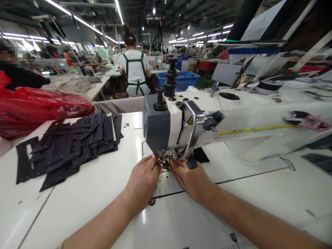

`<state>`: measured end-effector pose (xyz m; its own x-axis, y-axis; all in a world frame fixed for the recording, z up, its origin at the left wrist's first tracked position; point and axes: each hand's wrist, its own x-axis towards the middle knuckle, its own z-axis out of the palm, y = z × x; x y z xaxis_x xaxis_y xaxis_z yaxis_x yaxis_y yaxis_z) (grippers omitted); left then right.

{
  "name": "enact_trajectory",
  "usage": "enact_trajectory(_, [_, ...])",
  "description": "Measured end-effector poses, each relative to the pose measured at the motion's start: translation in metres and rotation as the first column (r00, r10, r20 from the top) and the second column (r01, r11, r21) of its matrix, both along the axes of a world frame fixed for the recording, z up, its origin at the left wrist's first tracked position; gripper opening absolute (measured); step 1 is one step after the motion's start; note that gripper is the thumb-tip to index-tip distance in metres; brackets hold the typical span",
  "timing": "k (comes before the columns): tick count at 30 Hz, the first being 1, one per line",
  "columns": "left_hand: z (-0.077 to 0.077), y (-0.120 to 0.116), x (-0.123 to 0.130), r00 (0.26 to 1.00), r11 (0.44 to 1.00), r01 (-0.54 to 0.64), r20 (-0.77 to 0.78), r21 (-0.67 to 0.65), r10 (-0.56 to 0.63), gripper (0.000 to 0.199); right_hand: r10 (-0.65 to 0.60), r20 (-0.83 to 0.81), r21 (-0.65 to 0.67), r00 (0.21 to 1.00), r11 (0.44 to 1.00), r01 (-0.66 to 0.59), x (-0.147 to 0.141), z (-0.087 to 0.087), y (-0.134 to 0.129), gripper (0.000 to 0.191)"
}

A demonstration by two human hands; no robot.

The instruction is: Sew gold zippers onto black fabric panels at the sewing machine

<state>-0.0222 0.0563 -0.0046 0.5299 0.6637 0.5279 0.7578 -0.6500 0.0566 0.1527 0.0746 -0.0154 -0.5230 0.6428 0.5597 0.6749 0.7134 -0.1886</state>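
Observation:
Both my hands are under the head of a white and grey sewing machine (pixel 157 128), one on each side of the needle area. My left hand (pixel 146 174) is closed, its fingertips pinched together left of the presser foot (pixel 164 164); what they hold is hidden. On the other side, my right hand (pixel 193 176) has its fingers pressed together under the head, at a flat black piece (pixel 201 155) that shows behind it. A dark knob-like part of the machine covers some of this hand.
Left of the machine, several black cut pieces with slots and holes (pixel 75 141) lie in a loose pile. Red plastic bags (pixel 46 105) lie beyond it. Pink-handled snips (pixel 315 121) rest on the machine arm. Farther off are a blue basket (pixel 185 79) and a person in an apron (pixel 135 65).

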Motion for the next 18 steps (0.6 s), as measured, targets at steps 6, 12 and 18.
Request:
enact_trajectory(6, [-0.003,0.004,-0.002,0.999,0.999,-0.015,0.044,0.051,0.012,0.014,-0.016,-0.03,0.022,0.999,1.0,0.016,0.01,-0.002,0.01,0.017])
enact_trajectory(12, [0.019,-0.026,0.01,1.0,0.995,0.02,0.017,0.094,-0.022,0.013,-0.272,0.113,0.052,0.956,0.962,0.268,0.057,0.004,0.003,0.024])
enact_trajectory(18, [0.011,-0.056,0.042,0.965,0.968,0.241,-0.121,0.069,-0.232,0.029,-0.091,-0.181,-0.436,0.979,0.9,0.004,0.06,-0.013,-0.092,0.024])
